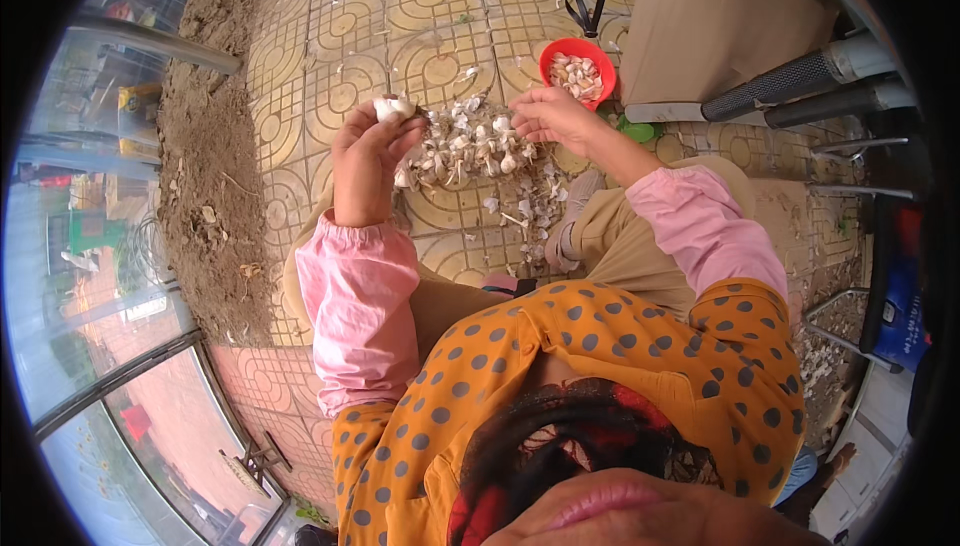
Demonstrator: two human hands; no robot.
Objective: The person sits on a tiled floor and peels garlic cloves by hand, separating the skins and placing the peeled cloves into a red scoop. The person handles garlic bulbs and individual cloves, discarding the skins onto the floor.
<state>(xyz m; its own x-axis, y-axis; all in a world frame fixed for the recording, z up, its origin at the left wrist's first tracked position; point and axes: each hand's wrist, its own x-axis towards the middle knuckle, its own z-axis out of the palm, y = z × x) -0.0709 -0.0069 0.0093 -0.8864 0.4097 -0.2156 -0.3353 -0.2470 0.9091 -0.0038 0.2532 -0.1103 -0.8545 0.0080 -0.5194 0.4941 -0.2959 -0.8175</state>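
Note:
My left hand (371, 145) grips a white garlic bulb (394, 108) between thumb and fingers, its dark root end turned to the right. My right hand (553, 117) is raised over the right end of a pile of garlic bulbs (457, 152), fingers slightly curled and apart, with no object seen in them. The pile lies on the patterned tiles between and below the hands. Just beyond my right hand stands a red bowl (546, 58) holding loose garlic cloves (576, 77). Papery garlic skins (551, 190) and bits of stem are strewn near my foot.
A large cardboard box (694, 28) stands right of the bowl, with a green object (637, 130) by its near corner. Black-sleeved metal tubes (772, 85) jut in at the right. A strip of soil (210, 193) and glazed panels run along the left. Black straps (589, 2) lie at the top.

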